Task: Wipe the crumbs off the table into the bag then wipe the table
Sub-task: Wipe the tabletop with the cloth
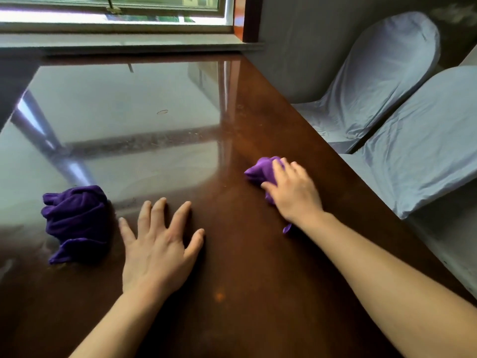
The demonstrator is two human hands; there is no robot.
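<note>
Glossy brown, our surface (245,254) runs to a window (116,11), with two covered chairs (387,73) along its right edge. Our left hand (157,244) lies flat, fingers spread, beside a dark purple cloth (74,220). Our right hand (294,189) presses down, clamped on a lighter purple cloth (260,171) near the right edge.

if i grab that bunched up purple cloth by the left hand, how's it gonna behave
Probably floppy: the dark purple cloth lies in soft crumpled folds, so it should sag and unfurl when lifted. It looks light for its bulk. On the glossy table it would likely slide rather than roll or tip.
</note>
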